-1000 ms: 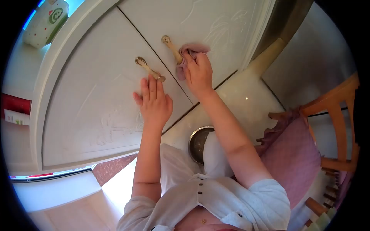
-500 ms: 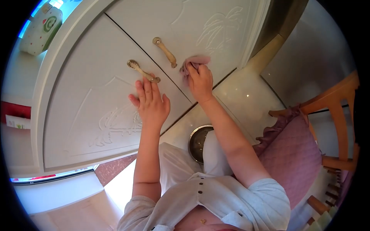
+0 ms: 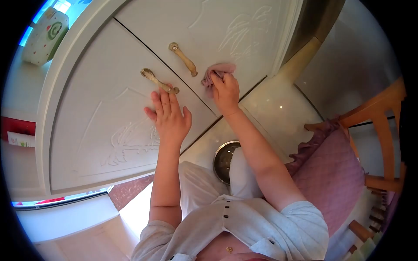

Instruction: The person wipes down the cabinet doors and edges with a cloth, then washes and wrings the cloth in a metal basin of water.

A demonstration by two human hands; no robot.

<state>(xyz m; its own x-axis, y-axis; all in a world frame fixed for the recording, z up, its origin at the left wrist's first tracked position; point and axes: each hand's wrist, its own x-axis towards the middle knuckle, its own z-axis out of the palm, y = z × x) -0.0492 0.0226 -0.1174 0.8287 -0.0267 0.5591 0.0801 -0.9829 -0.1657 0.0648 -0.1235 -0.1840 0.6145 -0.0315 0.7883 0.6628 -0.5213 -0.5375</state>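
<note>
My right hand (image 3: 225,92) grips a crumpled pink cloth (image 3: 220,69) against the right white cabinet door (image 3: 209,26), below a palm tree relief. Fingers spread, my left hand (image 3: 170,117) rests on the left white cabinet door (image 3: 87,117), its fingertips at the lower end of a gold handle (image 3: 157,81). Whether those fingertips press on the handle or only lie under it, I cannot tell. A second gold handle (image 3: 183,59) is on the right door, between the dark gap and the cloth.
A metal basin (image 3: 223,162) with liquid-looking contents stands on the floor by my knees. To the right is a wooden chair (image 3: 383,130) with a quilted pink cushion (image 3: 326,178). A patterned jar (image 3: 45,37) and a white tube (image 3: 21,139) are on the left.
The view has shifted very slightly. Both hands stay almost where they were, the right one still pressing the cloth at the door.
</note>
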